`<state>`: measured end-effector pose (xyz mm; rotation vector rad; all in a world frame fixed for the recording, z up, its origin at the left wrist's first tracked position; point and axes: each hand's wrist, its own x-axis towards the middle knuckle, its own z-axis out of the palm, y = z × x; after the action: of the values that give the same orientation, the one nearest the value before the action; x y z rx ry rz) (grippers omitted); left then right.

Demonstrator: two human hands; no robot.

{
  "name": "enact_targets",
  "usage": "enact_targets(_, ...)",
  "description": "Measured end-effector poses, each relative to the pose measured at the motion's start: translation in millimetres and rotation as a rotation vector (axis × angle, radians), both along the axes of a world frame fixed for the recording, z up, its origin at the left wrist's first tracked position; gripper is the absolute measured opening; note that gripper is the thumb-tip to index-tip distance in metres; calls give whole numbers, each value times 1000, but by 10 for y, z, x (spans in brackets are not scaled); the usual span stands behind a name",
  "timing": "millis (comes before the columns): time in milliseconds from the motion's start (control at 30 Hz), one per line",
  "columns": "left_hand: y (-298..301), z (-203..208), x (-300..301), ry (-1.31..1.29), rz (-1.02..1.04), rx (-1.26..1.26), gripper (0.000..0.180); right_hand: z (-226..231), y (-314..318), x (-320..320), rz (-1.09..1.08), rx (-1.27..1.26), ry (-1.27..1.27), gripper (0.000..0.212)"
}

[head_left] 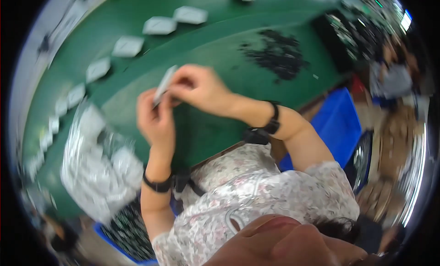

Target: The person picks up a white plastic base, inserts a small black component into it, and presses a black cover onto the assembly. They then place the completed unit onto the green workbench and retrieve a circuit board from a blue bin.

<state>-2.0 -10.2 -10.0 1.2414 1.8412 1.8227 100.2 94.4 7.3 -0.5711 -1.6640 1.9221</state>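
Between my two hands, above the green table, is a thin flat white piece (166, 82), tilted with one narrow edge toward me. My left hand (155, 115) grips its lower end, fingers curled round it. From the right, my right hand (195, 85) pinches at its side, thumb and fingertips together. Whether the right fingertips hold a smaller part as well is hidden. Left of my left hand lies a clear plastic bag (94, 160) with white pieces in it. A scattered heap of small black parts (279, 53) lies beyond my right hand.
A row of white square pieces (128, 46) curves along the far left of the green table (220, 46). A dark box (337, 39) stands at the far right. Blue bins (332, 124) sit by the near edge, right and left. Another person (392, 76) is at the far right.
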Motion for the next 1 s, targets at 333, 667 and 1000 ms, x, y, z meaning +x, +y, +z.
enact_targets(333, -19, 102, 51, -151, -139, -147, 17, -48, 271, 95, -206, 647, -87, 31)
enact_targets(667, -35, 78, -3, -304, -192, -247, 20, -75, 280, 66, 53, 698, -197, 29)
enact_targets(1000, -3, 126, -174, -536, -165, -47, 27, -120, 274, -35, 156, 157, -78, 38)
